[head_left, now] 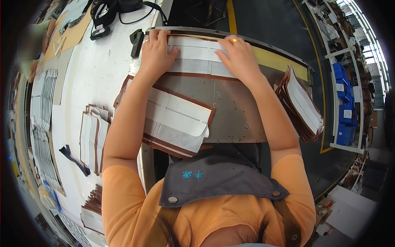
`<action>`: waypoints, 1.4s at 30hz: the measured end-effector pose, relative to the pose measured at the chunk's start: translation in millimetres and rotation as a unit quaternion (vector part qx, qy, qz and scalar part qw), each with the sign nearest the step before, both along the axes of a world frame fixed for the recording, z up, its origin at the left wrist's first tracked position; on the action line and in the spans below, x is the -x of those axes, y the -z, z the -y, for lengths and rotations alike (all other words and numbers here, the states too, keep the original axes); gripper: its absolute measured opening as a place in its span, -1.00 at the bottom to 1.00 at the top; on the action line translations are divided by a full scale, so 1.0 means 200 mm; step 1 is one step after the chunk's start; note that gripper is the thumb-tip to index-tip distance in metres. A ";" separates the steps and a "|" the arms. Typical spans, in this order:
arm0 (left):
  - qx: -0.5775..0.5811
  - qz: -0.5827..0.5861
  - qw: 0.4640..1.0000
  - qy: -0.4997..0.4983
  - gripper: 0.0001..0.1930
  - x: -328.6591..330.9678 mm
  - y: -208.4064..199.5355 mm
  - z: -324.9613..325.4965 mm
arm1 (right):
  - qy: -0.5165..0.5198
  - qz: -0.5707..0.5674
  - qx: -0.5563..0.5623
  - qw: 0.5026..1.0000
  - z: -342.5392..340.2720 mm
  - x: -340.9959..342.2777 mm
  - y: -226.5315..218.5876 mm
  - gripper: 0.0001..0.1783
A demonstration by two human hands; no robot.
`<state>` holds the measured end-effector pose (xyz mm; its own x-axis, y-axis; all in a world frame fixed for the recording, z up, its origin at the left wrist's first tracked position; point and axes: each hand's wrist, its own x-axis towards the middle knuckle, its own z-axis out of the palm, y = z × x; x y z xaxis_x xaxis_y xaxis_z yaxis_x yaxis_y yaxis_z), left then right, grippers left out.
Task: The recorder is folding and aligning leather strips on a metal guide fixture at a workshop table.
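Note:
A flat, brown-edged panel with white and grey facing [193, 53] lies across the far part of a metal work plate [234, 107]. My left hand [157, 52] rests at its left end, fingers bent over the far edge and thumb on the white facing. Toward the panel's right end, my right hand [239, 55], with a yellow ring, grips the same far edge with its thumb on the facing. The fingertips are partly hidden at the edge. Beneath my left forearm lies a pile of similar panels [175, 113], slightly fanned.
A yellow strip [279, 61] runs along the plate's far right. Bundled panels [300, 103] hang over its right edge. On the white table [82, 123] at left are more panels [94, 131], a dark strap [74, 159] and a black bag [111, 14]. Blue bins [345, 107] fill a shelf at right.

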<state>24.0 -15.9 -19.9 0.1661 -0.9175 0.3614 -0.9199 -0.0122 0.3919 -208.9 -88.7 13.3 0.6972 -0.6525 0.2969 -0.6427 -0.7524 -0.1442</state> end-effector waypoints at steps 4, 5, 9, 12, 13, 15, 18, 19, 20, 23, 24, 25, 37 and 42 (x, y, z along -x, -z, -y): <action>0.013 0.003 0.999 -0.040 -0.40 0.02 -0.01 0.03 | -0.104 0.117 -0.020 0.987 0.15 -0.31 0.11 -0.66; 0.001 0.016 0.999 -0.033 -0.40 0.02 -0.01 0.03 | -0.132 0.133 -0.024 0.982 0.17 -0.38 0.13 -0.68; -0.007 0.050 0.999 -0.015 -0.53 0.03 -0.04 0.02 | -0.185 0.085 -0.032 0.979 0.16 -0.48 0.12 -0.74; -0.027 0.100 0.994 -0.016 -0.63 0.05 -0.06 -0.03 | -0.171 0.021 0.029 0.985 0.12 -0.39 0.08 -0.78; -0.051 0.142 0.988 -0.031 -0.66 0.06 -0.07 -0.04 | -0.172 0.018 0.029 0.984 0.13 -0.33 0.07 -0.78; -0.069 0.158 0.984 -0.035 -0.67 0.10 -0.11 -0.04 | -0.121 0.033 0.018 0.992 0.15 -0.20 0.04 -0.84; -0.073 0.175 0.981 -0.037 -0.67 0.12 -0.10 -0.03 | -0.020 0.044 -0.128 0.991 0.17 -0.14 -0.01 -0.76; -0.060 0.173 0.982 -0.037 -0.66 0.12 -0.09 -0.03 | -0.010 0.047 -0.205 0.978 0.17 -0.13 -0.04 -0.73; -0.058 0.176 0.982 -0.033 -0.66 0.12 -0.09 -0.03 | -0.007 0.050 -0.203 0.978 0.16 -0.12 -0.08 -0.73; 0.191 0.126 0.972 -0.048 -0.62 0.16 -0.15 -0.02 | 0.034 0.033 -0.336 0.941 0.16 -0.08 -0.15 -0.75; 0.192 0.127 0.972 -0.041 -0.62 0.18 -0.18 -0.03 | 0.049 0.249 -0.382 0.888 0.15 -0.06 -0.18 -0.73; 0.221 0.107 0.969 -0.007 -0.63 0.20 -0.21 -0.03 | 0.061 0.453 -0.407 0.791 0.14 -0.04 -0.20 -0.72; -0.052 0.107 0.984 0.132 -0.64 0.24 -0.10 -0.08 | -0.022 0.123 -0.151 0.981 -0.13 0.10 -0.15 -0.66; -0.015 0.156 0.977 0.142 -0.60 0.16 -0.07 -0.05 | 0.055 -0.059 -0.034 0.996 -0.04 0.20 0.05 -0.56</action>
<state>-8.2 -6.7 -5.4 -0.2110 -0.9213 0.3267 -0.9623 0.2544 0.0959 -248.6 -79.8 3.6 0.6481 -0.7423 0.1703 -0.7359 -0.6680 -0.1108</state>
